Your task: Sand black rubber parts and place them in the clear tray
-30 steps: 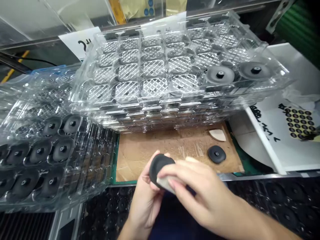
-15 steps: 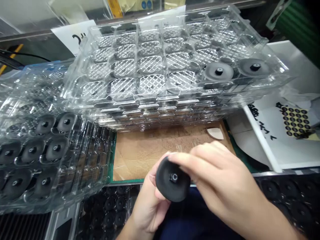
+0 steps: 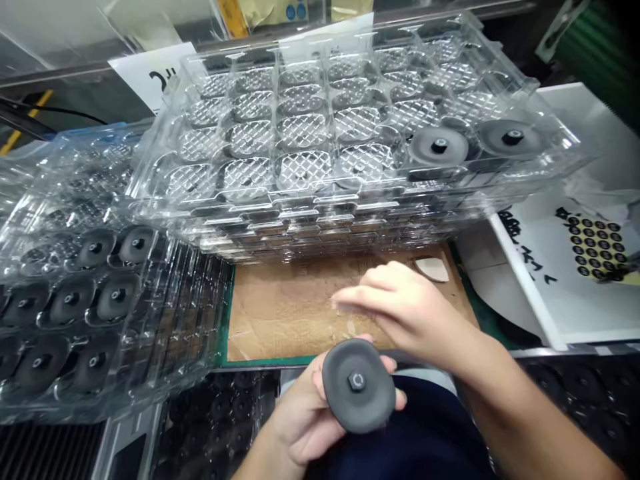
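Note:
My left hand [image 3: 313, 413] holds a round-cornered black disc-shaped part [image 3: 345, 407] with a raised hub at its centre. The fingers wrap beneath it and some tips show at its right edge. The hub side faces up toward me. Above and apart from the part, my right hand [image 3: 405, 307] hovers over the cardboard sheet [image 3: 280, 313]. Its fingers are drawn together with the index finger pointing left; the fingertips are blurred, and anything between them is too small to make out.
A stack of clear plastic trays [image 3: 300, 193] stands ahead, with two black parts [image 3: 440, 145] in its top tray. More filled trays [image 3: 75, 320] are stacked at left. At right, a white bin [image 3: 530, 287] holds a sheet of round stickers [image 3: 597, 247]. A pale scrap [image 3: 433, 269] lies on the cardboard.
My right hand has lifted off the black part and moved away over the cardboard. My left hand has lowered the part slightly to the right and turned its face more toward me.

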